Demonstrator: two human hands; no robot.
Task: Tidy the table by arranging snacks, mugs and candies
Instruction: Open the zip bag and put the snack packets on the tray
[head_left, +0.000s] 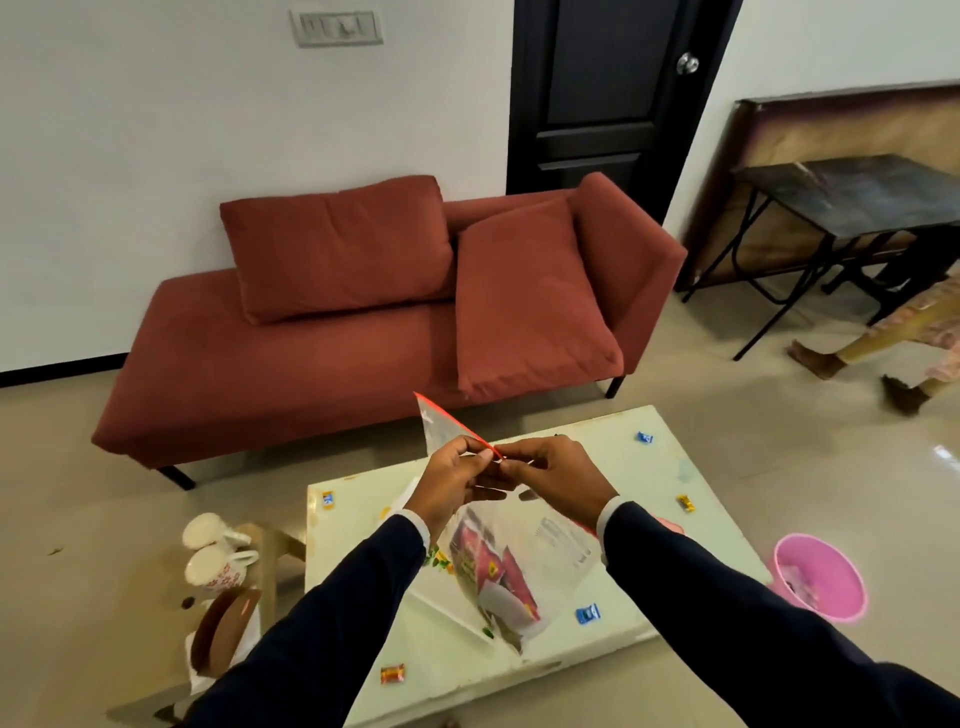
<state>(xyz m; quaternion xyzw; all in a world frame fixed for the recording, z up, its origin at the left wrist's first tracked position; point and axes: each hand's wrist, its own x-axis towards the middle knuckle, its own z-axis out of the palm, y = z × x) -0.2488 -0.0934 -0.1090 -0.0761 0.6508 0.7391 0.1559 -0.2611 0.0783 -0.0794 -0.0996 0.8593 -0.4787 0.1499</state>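
Note:
I hold a clear zip bag (524, 566) with a red seal strip above the white low table (613, 467). My left hand (452, 480) and my right hand (550, 475) both pinch the seal at the bag's top edge, fingertips almost meeting. Red snack packets (493, 577) show through the bag's clear wall. Wrapped candies lie scattered on the table: a blue one (588, 613) near the front, another blue one (644, 437) at the far right, a yellow one (686, 503), an orange one (392, 674) and a small one (328, 500) at the left edge.
Two white mugs (218, 551) and a brown plate (223, 631) sit on a low stand left of the table. A pink bin (821, 577) stands on the floor at the right. A red sofa (363, 322) is behind the table. A person's feet (857, 374) show by a black folding table (857, 202).

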